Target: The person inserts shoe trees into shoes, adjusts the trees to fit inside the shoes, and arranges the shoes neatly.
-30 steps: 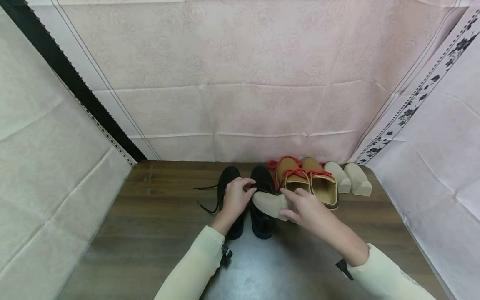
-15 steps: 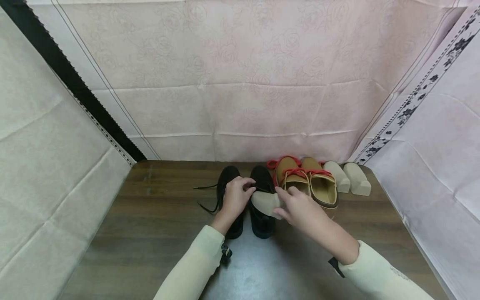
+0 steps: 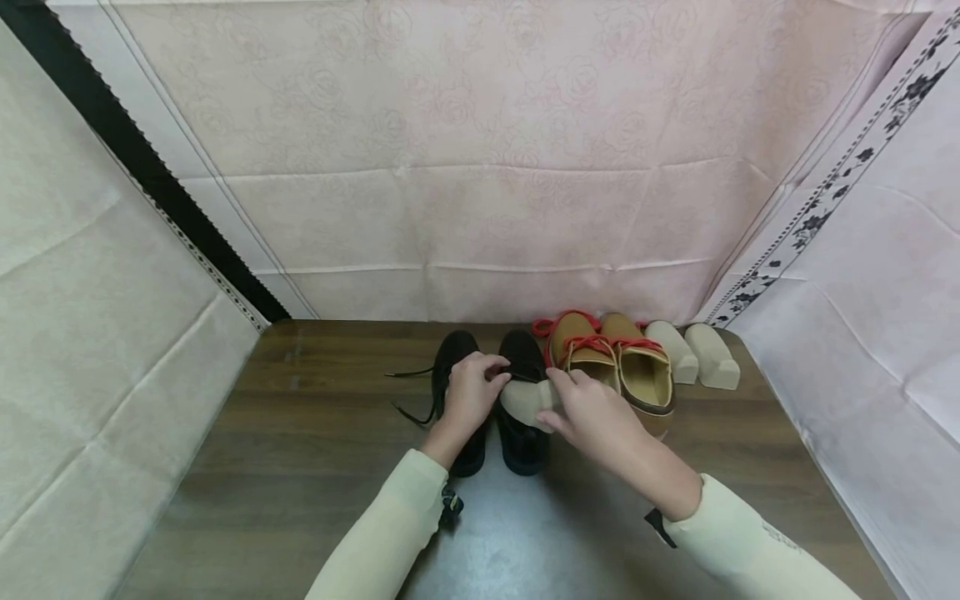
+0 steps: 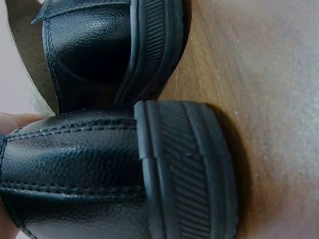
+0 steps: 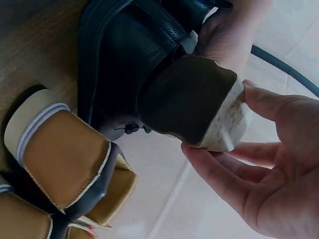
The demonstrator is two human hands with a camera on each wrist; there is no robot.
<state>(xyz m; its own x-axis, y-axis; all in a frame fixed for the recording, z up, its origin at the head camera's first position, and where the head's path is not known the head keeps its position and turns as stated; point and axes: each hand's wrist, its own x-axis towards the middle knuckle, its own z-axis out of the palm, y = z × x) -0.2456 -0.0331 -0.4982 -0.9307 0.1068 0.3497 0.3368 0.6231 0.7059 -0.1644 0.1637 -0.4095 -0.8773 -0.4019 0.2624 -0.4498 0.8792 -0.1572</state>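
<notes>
Right hand (image 3: 596,417): you pinch the pale insert (image 3: 521,402) at the right black shoe (image 3: 523,450)'s opening.
Left hand (image 3: 471,393): across your left black shoe (image 3: 454,348); whether gripping, I cannot tell.
Tan shoes (image 3: 618,327): crowding your right, two pale blocks (image 3: 714,358) beyond.

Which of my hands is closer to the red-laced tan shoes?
Right. Your right hand is beside the tan shoes; your left hand is farther off, at the black shoes.
</notes>
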